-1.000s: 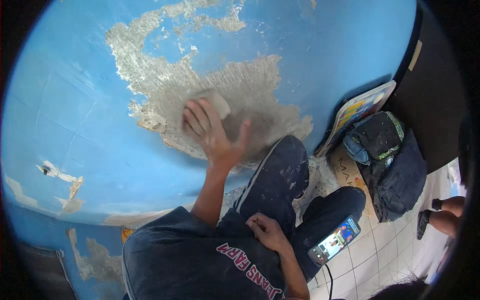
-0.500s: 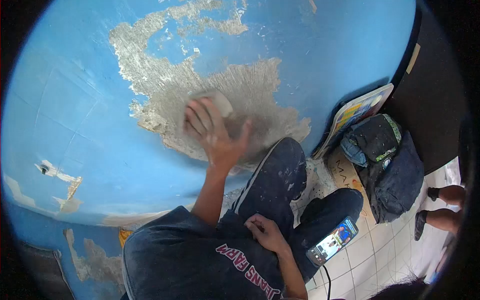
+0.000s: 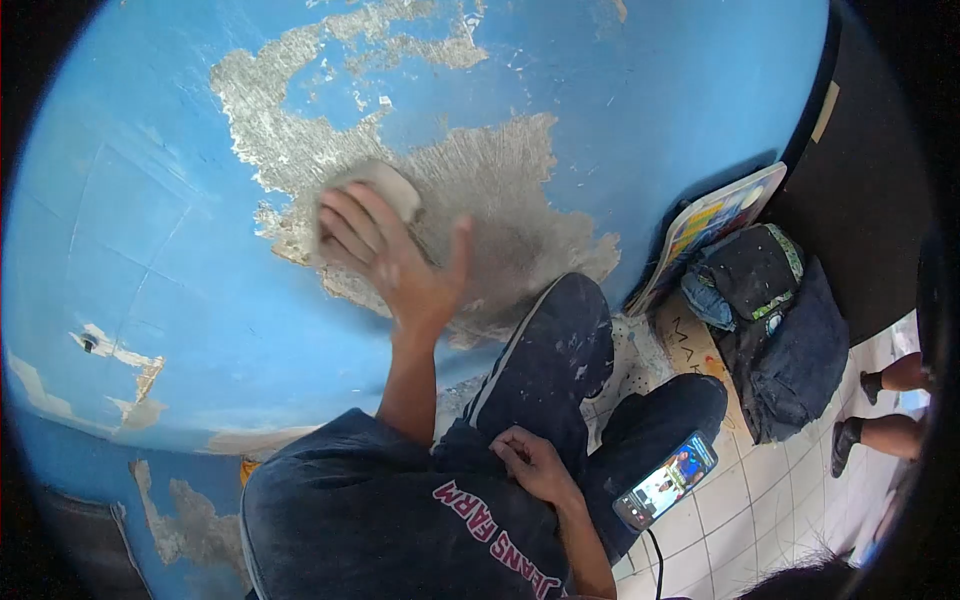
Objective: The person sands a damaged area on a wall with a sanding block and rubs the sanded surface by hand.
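Note:
My left hand presses a pale, flat sanding block against a rough grey bare patch in the blue wall. Its fingers lie over the block, with the thumb spread out to the right. Most of the block's underside is hidden, and motion blurs its edges. My right hand rests on my lap, fingers loosely curled, with nothing visible in it. Right of that hand, a phone with a lit screen and a cable lies by my leg.
My bent knees are close to the wall. At the right, a dark bag lies on a cardboard box, beside a colourful board leaning on the wall. Another person's legs are at the far right on the tiled floor.
My left hand has slid the sanding block up and to the left across the bare patch. My right hand and the phone have stayed in place.

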`<state>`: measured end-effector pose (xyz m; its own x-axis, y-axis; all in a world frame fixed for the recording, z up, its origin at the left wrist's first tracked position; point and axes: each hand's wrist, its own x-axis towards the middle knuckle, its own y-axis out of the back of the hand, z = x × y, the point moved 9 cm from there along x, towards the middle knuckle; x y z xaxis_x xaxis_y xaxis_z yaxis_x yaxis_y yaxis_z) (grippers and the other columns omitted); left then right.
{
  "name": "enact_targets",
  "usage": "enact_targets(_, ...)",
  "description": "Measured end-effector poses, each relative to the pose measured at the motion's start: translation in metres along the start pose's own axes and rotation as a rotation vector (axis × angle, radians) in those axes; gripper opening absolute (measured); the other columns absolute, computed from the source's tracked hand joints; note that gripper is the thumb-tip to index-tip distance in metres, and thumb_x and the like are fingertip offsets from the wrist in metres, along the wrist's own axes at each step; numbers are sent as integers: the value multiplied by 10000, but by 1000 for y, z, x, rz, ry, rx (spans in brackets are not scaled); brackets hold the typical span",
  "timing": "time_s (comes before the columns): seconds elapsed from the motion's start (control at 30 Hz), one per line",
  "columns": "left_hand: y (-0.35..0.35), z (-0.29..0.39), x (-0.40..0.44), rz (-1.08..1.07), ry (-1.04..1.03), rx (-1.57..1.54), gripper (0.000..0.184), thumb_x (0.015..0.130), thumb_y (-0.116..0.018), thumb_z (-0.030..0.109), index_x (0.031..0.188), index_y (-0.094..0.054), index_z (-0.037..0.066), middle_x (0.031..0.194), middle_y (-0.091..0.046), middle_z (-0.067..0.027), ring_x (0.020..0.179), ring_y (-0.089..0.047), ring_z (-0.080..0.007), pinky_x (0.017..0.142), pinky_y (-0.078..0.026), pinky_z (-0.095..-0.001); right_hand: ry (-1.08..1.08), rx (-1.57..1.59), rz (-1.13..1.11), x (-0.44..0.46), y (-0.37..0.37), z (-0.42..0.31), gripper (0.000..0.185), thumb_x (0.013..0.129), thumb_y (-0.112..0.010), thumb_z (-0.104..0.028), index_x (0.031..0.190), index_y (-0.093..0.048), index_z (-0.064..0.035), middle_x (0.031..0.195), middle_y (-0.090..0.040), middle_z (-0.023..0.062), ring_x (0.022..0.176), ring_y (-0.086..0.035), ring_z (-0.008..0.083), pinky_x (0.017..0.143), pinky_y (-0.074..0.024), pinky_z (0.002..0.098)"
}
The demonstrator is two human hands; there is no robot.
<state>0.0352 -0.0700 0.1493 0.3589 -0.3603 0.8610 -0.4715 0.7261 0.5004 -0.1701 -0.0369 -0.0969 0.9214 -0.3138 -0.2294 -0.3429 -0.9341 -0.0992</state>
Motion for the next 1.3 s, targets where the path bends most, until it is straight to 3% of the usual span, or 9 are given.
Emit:
enact_targets(0.07,22,-3,20,158,55,44,1032,867,-631,557,1509,-175,-111,1551,-92,-392,1456,-29,-538,1110,-22,-674,-4,-8,0,1,-1,2,140,964,-607,-162,1012,-629,-32,847,-657,87,745,-612,165,703,-485,323)
enact_targets(0.2,3,3,6,113,49,55,1046,865,-633,557,1514,-149,-105,1554,-65,-392,1454,-4,-544,1111,-21,-678,-51,11,-24,4,-2,6,132,965,-606,-155,1001,-630,-30,841,-651,73,747,-608,158,705,-486,313)
enact_targets(0.4,-27,-4,-30,-206,3,62,1070,870,-629,554,1522,-85,-97,1561,2,-384,1452,54,-546,1108,-21,-688,-12,10,6,1,0,-2,134,968,-607,-165,999,-630,-36,800,-624,67,720,-594,158,684,-476,316)
enact_targets(0.6,23,-10,20,120,88,70,1056,883,-610,572,1522,-100,-95,1554,-27,-393,1451,37,-549,1103,-28,-693,-45,-58,-22,2,-2,4,153,973,-607,-180,1020,-632,-37,815,-641,68,714,-592,145,671,-477,313)
enact_targets(0.9,-15,-5,-23,-208,-49,123,1185,834,-677,589,1529,24,-67,1568,129,-347,1452,168,-500,1123,52,-658,-15,-9,8,0,-1,2,144,969,-607,-171,1024,-636,-42,772,-625,65,672,-560,132,639,-458,308)
enact_targets(1.03,20,-10,15,14,76,70,1135,850,-632,601,1517,-49,-109,1556,31,-390,1455,114,-522,1106,38,-682,-74,21,-25,2,-5,16,137,967,-607,-165,1023,-636,-43,753,-608,58,662,-545,131,629,-448,303)
enact_targets(1.1,23,-11,17,73,84,119,1138,850,-634,602,1517,-47,-110,1557,32,-389,1455,115,-522,1105,42,-683,25,-5,-4,4,-3,5,106,981,-600,-132,995,-634,-32,726,-561,-15,621,-511,54,576,-425,233)
enact_targets(1.23,-14,-1,-24,-125,10,86,1160,841,-665,585,1527,-3,-76,1568,88,-355,1455,146,-502,1125,34,-660,14,10,5,4,-2,3,103,981,-599,-126,994,-635,-31,726,-559,-16,622,-509,54,578,-423,234)
enact_targets(1.3,-22,-1,-33,-204,-13,111,1185,831,-698,569,1538,32,-40,1574,143,-329,1455,172,-486,1144,27,-639,-9,10,13,3,-2,6,136,971,-599,-166,1004,-636,-39,741,-597,56,647,-527,135,631,-441,300)
